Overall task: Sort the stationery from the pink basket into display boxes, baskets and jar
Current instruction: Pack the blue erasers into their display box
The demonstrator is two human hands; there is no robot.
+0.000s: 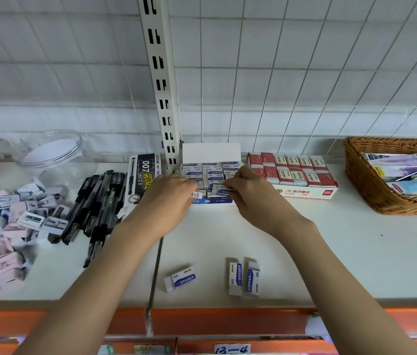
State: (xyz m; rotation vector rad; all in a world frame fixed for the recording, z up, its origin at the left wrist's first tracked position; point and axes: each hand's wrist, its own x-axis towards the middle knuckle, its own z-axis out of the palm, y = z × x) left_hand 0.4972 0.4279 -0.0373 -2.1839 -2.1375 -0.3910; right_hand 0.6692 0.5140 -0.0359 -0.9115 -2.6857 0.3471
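Hands: two. Left hand (170,198) pinches one small white eraser (197,194) at the front left corner of the blue eraser display box (212,201); right hand (249,194) pinches a second, blue-label eraser (221,190) over the box's front row. Box contents partly hidden by both hands; count unclear.
Loose erasers on the shelf (330,252): three, one lying alone (180,279), a pair side by side (244,276).
Red eraser display box (302,193): one, filled.
Black pens (94,213): a loose heap, uncounted.
Boxed sharpeners (10,226): a pile, cut off at left.
Clear jar (51,155): one, on its side.
Wicker basket (363,180): one, cut off at right.
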